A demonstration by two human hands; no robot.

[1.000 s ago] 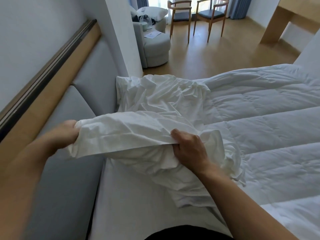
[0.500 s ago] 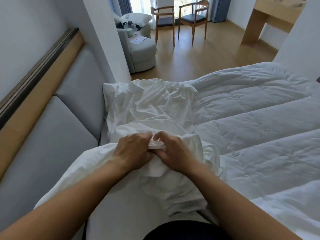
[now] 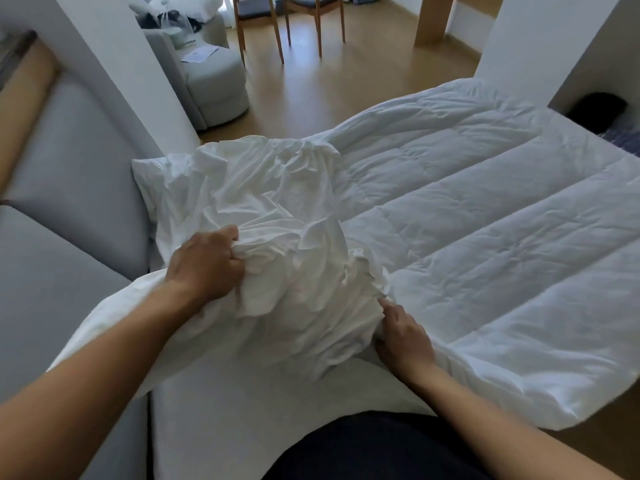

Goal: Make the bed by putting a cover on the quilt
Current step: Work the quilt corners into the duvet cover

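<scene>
judging progress from the cover (image 3: 277,209) first: it is not on yet, and i'd call the job barely begun. it lies as a crumpled white heap at the head end of the quilt (image 3: 485,220), overlapping that end, with no part of the quilt visibly inside it. the left hand (image 3: 207,268) has its fingers clenched round a bunch of the cover on the side of the heap away from the quilt. the right hand (image 3: 403,336) sits where cover meets quilt on the near side, forefinger straight against the fabric and the other fingers tucked under a fold, so i cannot tell whether they grasp anything. the quilt itself is spread flat and bare, its stitched channels showing. what is left, as i read it: find the cover's opening, feed the quilt in, shake it down and smooth it. outward from the quilt, a bare sheet (image 3: 225,410) lies beside its head end under my arms, and a grey padded headboard (image 3: 69,188) stands just beyond the heap. past the quilt's far side are a white pillar (image 3: 138,81), a wooden floor (image 3: 329,88), a grey armchair (image 3: 214,84) with a paper (image 3: 201,54) on it, and wooden chairs (image 3: 287,22). mainly in the way, i think, is the cover's own tangle, and the headboard leaves little room to spread it.
</scene>
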